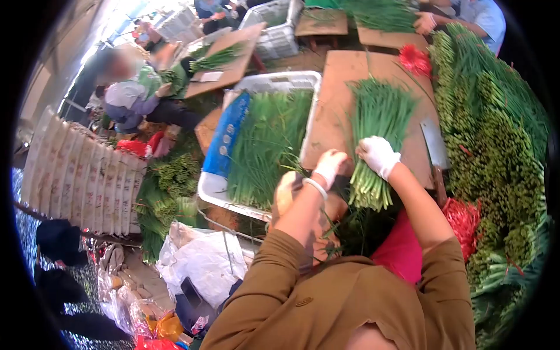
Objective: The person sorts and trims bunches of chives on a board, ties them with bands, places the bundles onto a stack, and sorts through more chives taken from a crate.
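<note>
My right hand, in a white glove, is closed around a bunch of chives near its pale cut ends. The bunch lies over the near part of a wooden board, leaves pointing away and stalk ends towards me. My left hand, also gloved, is just left of the bunch at the board's near edge. Its fingers are curled, and whatever they may hold is hidden. A cleaver rests along the board's right side. Loose green blades hang below my left forearm.
Left of the board stands a white crate of chives with a blue plastic sheet. Tied bunches are piled high on the right. Red ties and red strands lie nearby. Co-workers work farther off.
</note>
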Demonstrator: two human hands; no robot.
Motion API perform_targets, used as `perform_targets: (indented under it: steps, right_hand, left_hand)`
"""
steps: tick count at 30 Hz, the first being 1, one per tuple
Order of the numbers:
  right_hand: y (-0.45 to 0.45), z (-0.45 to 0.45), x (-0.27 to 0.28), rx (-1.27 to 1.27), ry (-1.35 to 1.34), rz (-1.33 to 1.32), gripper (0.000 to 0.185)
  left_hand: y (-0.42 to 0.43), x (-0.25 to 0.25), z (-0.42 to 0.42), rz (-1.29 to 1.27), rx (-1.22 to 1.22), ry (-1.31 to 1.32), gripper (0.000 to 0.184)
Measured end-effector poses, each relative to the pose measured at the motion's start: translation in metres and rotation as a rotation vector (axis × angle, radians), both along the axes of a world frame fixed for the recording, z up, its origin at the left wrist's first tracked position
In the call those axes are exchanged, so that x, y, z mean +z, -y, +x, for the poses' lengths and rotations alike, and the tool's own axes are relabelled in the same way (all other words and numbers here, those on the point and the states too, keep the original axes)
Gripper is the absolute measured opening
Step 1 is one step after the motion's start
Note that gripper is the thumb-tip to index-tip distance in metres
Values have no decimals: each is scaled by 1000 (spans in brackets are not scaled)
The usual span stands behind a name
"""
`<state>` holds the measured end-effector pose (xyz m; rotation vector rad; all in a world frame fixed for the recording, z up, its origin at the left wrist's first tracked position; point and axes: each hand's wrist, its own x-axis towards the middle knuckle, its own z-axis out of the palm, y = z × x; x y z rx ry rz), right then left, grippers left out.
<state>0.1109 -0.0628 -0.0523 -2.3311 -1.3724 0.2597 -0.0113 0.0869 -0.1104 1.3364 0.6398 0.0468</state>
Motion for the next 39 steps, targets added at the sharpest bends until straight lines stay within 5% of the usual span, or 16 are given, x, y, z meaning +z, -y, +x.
perform_targets:
  steps: [4, 8, 11, 12, 18, 22, 26, 34, 39]
  right_hand:
    - [-4, 4, -9, 50, 63, 6, 23]
    - [-4, 4, -12, 82, 20, 46, 19]
    - [-3, -5, -2, -4, -6, 79, 14]
    - [-5, -6, -5, -6, 17, 84, 14]
    - [-11, -9, 2, 34, 59, 81, 11]
    - [-6, -10, 7, 44, 56, 130, 10]
    - [-4, -9, 8, 78, 33, 224, 9]
    - [-1, -5, 7, 99, -13, 235, 10]
    - [0, -1, -6, 88, -4, 231, 13]
  left_hand:
    - [-7, -7, 3, -471, 91, 33, 11]
    - [8, -7, 8, -594, 234, 68, 10]
    - [10, -8, 7, -541, 167, 150, 11]
    - [-2, -54, 20, -531, 86, 128, 12]
    - [23, -10, 9, -267, 187, 196, 29]
    - [33, -6, 9, -264, 219, 169, 26]
    - [45, 0, 8, 9, 269, 150, 28]
    - [45, 8, 6, -279, 299, 196, 27]
    - [47, 8, 2, -226, 323, 219, 35]
